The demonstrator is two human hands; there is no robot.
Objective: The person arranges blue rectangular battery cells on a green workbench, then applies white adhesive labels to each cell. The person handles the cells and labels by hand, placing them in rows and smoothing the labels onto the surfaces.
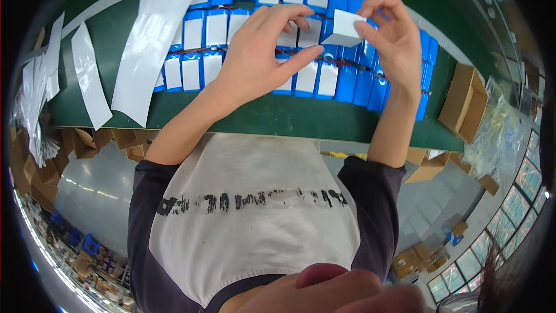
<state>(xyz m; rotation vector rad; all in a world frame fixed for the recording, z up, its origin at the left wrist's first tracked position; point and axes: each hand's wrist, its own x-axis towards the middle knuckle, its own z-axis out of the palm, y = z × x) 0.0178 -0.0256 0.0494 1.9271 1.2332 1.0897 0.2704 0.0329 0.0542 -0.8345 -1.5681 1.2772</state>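
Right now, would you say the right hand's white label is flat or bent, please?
Bent: the white label shows its lower part angled outward.

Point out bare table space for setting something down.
Green table: front strip between the blue packs and near edge, between left forearm and right forearm. Smaller gap: packs to cardboard box. Crowded: the middle, packs in rows under both hands; left side, white sheets.

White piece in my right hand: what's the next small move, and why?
I'd probably lower the white piece onto a bare blue pack near it. Your right hand holds it raised by one edge, above the rows; packs with white faces lie to its left, while many to its right are plain blue.
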